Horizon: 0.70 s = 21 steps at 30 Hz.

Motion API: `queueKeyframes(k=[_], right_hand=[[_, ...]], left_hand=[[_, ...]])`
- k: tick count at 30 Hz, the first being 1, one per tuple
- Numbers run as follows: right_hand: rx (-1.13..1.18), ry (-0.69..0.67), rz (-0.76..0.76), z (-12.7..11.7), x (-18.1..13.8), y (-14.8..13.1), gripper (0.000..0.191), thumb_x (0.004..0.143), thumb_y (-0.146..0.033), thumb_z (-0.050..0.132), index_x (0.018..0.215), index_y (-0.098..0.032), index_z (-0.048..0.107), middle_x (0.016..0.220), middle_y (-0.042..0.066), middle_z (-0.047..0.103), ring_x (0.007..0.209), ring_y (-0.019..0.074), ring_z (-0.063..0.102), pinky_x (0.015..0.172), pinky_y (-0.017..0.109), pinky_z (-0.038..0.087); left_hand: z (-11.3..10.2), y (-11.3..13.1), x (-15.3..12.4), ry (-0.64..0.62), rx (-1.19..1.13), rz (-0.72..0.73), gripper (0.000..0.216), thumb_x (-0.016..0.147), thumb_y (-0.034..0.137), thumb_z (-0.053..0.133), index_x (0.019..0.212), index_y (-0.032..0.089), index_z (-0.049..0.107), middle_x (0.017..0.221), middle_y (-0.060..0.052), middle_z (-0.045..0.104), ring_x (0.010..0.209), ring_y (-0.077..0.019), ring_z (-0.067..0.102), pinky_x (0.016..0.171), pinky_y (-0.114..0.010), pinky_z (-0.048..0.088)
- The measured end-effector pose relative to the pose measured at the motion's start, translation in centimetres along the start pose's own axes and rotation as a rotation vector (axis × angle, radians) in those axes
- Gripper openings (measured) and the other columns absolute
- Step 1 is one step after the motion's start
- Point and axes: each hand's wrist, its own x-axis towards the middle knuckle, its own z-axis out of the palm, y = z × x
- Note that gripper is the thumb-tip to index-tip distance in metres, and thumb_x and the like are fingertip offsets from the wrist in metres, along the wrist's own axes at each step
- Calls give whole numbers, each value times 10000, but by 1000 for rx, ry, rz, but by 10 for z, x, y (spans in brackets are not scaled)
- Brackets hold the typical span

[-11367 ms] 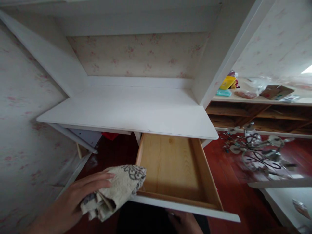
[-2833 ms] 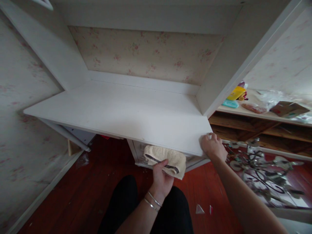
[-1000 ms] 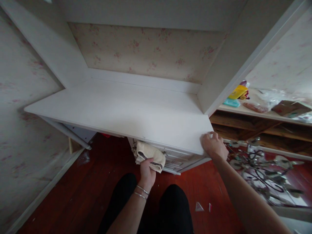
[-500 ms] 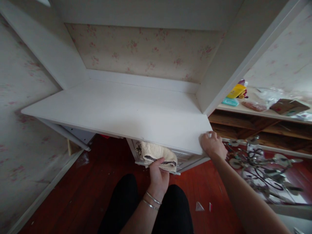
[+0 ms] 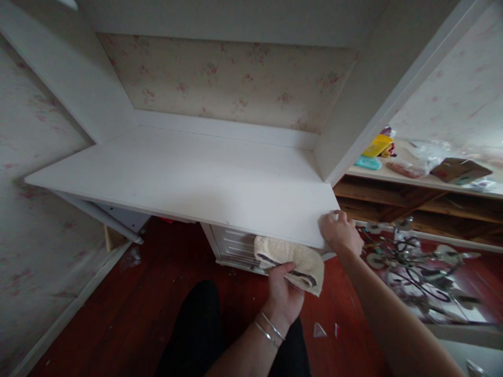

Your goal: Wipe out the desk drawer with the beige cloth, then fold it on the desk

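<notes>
My left hand (image 5: pixel 283 297), with two thin bangles on the wrist, is closed on a folded cream towel (image 5: pixel 293 260) with dark stripes. It presses the towel against the right part of the white drawer unit (image 5: pixel 231 245) under the desk. My right hand (image 5: pixel 340 233) grips the front right corner of the white desktop (image 5: pixel 188 178), fingers curled over the edge. My dark trouser legs show below.
A metal chandelier (image 5: pixel 416 262) lies on the red wooden floor to the right. A wooden shelf (image 5: pixel 416 196) behind it carries a yellow box (image 5: pixel 377 145), bags and a cardboard box (image 5: pixel 458 170). Small white scraps (image 5: pixel 318 330) lie on the floor.
My left hand has slid the towel to the right along the drawer fronts, after a pass to the left. The drawer that stood open earlier is closed. My right hand stays on the corner.
</notes>
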Motion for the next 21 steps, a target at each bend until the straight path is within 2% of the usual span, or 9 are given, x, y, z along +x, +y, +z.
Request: queueKeyframes(k=[5,12,17,21], right_hand=[[5,14,-12,1,0,1,549,958,-504,243,1407,-258,439,1323,178,503,1153,394,563,917,558,456],[12,21,-6,3,2,2,541,959,-510,254,1411,-275,434,1319,163,510,1146,389,568,921,552,454],[18,13,-7,2,2,1,541,961,-512,253,1417,-283,431,1324,163,505,1143,380,571,921,546,452],[18,8,1,1,1,1,546,957,-510,241,1412,-280,436,1326,168,503,1148,382,566,926,547,450]], left_hand=[[-15,-25,24,18,5,-44,336,688,61,589,1015,98,656,977,-128,721,870,-256,702,784,-376,565],[-46,-44,53,137,12,-112,243,684,59,597,917,89,659,909,-130,724,839,-252,707,757,-352,558],[-69,-42,71,277,42,-34,196,697,48,592,878,109,636,803,-91,707,701,-219,694,661,-336,557],[-88,-23,82,306,55,82,244,699,42,594,929,119,623,800,-78,697,687,-210,692,651,-333,563]])
